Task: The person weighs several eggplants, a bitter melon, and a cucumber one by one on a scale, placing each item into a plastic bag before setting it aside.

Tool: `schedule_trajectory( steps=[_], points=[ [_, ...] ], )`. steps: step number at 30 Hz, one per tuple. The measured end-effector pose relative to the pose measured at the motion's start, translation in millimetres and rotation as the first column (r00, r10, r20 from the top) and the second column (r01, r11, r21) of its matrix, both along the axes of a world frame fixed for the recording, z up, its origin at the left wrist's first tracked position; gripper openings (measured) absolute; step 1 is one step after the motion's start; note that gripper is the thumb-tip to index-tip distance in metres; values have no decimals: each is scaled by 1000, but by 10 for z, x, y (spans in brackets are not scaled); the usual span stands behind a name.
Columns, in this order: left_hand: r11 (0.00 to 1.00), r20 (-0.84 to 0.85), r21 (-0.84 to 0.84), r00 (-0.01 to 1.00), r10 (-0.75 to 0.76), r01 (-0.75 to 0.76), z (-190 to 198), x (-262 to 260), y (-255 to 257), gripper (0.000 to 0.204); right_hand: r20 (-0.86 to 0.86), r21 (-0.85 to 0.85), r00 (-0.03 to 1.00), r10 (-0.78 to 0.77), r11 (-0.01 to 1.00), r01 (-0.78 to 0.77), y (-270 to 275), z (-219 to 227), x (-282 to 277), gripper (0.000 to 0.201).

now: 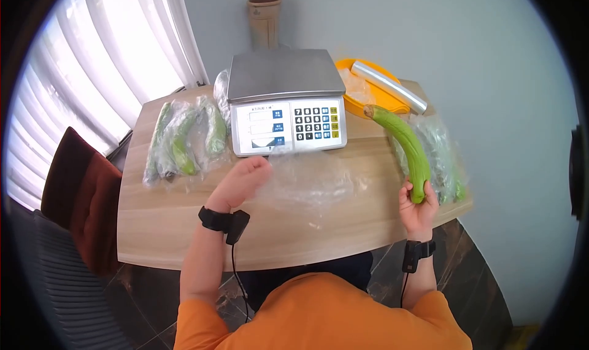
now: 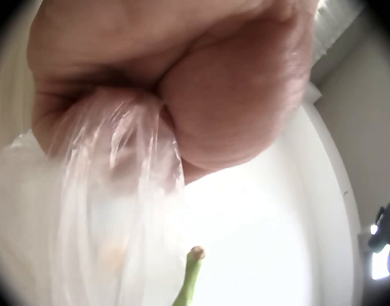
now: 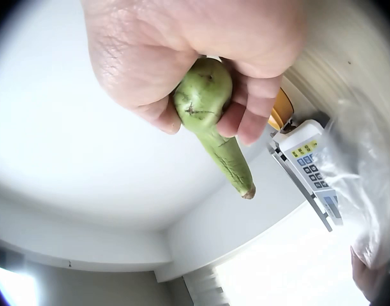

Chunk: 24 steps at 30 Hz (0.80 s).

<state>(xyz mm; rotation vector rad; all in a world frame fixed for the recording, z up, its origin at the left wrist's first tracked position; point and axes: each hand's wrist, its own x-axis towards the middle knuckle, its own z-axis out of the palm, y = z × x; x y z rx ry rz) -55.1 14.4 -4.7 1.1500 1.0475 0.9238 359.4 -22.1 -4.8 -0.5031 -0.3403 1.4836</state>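
My left hand (image 1: 244,179) grips a clear plastic bag (image 1: 316,177) by one end, in front of the scale. In the left wrist view the bag (image 2: 112,210) hangs in folds from the curled fingers. Over the table's right side, my right hand (image 1: 419,212) holds a long, curved green gourd (image 1: 408,144) by its blunt lower end. The gourd's narrow brown-tipped end points up and away. The right wrist view has the rounded end of the gourd (image 3: 203,95) between thumb and fingers.
A scale (image 1: 288,104) with a steel plate stands at the table's back middle. Bagged green gourds (image 1: 184,141) lie at the left, with more bagged produce (image 1: 435,157) at the right. An orange basin (image 1: 383,104) behind bears a plastic film roll (image 1: 389,86). A tall vase (image 1: 264,22) stands behind the scale.
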Motion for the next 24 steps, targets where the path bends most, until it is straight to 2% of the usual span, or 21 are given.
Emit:
schedule_trajectory(
  steps=[2, 5, 7, 8, 11, 12, 17, 21, 22, 24],
  points=[
    [987, -194, 0, 969, -156, 159, 104, 35, -39, 15, 39, 4, 999, 11, 1000, -11, 105, 160, -120, 21],
    [957, -169, -101, 943, -286, 272, 19, -15, 10, 14, 139, 21, 988, 74, 997, -78, 391, 400, -307, 21],
    [960, -101, -71, 955, -278, 271, -353, -94, 120, 14, 245, 31, 962, 119, 991, -131, 696, 631, -503, 22],
    [961, -66, -59, 960, -272, 269, -415, -114, 134, 14, 307, 26, 942, 134, 988, -149, 846, 764, -642, 23],
    [958, -38, -91, 960, -277, 272, -409, -189, 114, 15, 473, 23, 862, 182, 976, -218, 1278, 1139, -1125, 24],
    [946, 20, -88, 950, -313, 313, -377, -218, 88, 14, 524, 22, 829, 196, 970, -243, 1420, 1241, -1275, 24],
    [884, 263, -44, 859, -439, 465, -373, -319, 47, 13, 577, -71, 784, 229, 970, -231, 2160, 1304, -1863, 20],
    [881, 240, -65, 865, -441, 468, -362, -301, 35, 15, 675, -101, 715, 184, 982, -157, 2546, 1165, -2097, 23],
    [880, 225, -62, 866, -447, 470, -337, -294, 31, 16, 805, -61, 584, 105, 994, -95, 2546, 1148, -2119, 27],
    [877, 210, -53, 864, -457, 477, -348, -298, 42, 16, 965, 58, 255, -55, 998, -4, 2552, 1146, -2133, 33]
  ],
)
